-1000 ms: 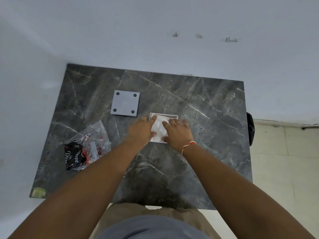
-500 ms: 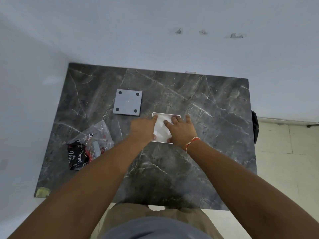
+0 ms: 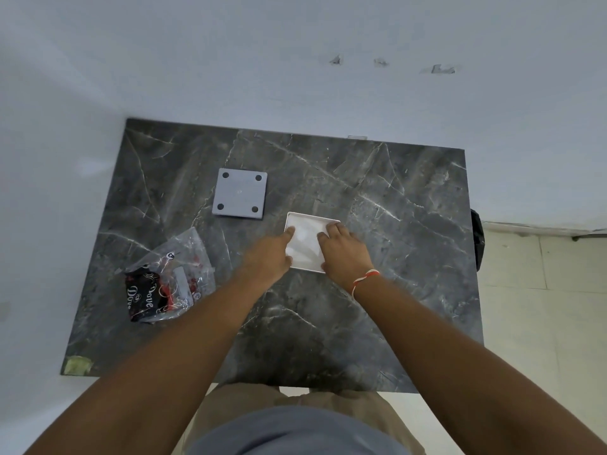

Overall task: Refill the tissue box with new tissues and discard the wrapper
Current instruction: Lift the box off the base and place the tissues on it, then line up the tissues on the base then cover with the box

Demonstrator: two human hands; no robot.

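A white square tissue box [image 3: 312,219] lies open on the dark marble table [image 3: 394,257], with white tissues [image 3: 305,241] filling it. My left hand [image 3: 267,256] rests on the box's left side, fingers spread flat on the tissues. My right hand [image 3: 345,254] presses on the right side, fingers on the tissues, thumb at the near rim. A grey square lid [image 3: 240,193] with four dark dots lies apart to the upper left. The clear, black and red wrapper [image 3: 164,280] lies crumpled at the table's left.
White walls border the table behind and on the left. A dark bag [image 3: 478,238] hangs at the table's right edge above a tiled floor [image 3: 542,307]. A piece of green tape [image 3: 77,365] sits on the near left corner.
The tissues look flatter in the box than a second ago. Both hands have shifted slightly on them, my left fingers reaching further toward the far rim.
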